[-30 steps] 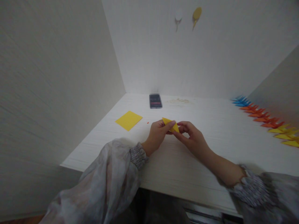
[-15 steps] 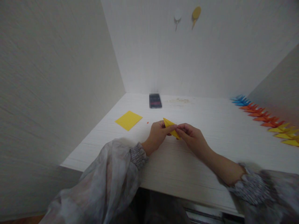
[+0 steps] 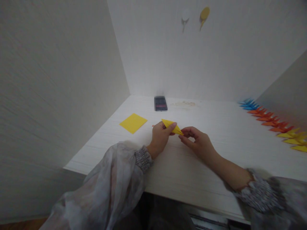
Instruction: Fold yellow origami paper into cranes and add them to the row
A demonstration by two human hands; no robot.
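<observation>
A pale table with faint wood grain filled a corner between plain walls, and a row of folded paper wedges ran along its right side, blue, then orange, then yellow. Far left lay a flat yellow paper square, and behind it a small dark slab, possibly a phone, its face too blurred to read. Just above mid-table, the left hand pinched a crisp folded yellow triangle between thumb and fingers, while the right hand nipped its sharp tip, its other fingers curled.
</observation>
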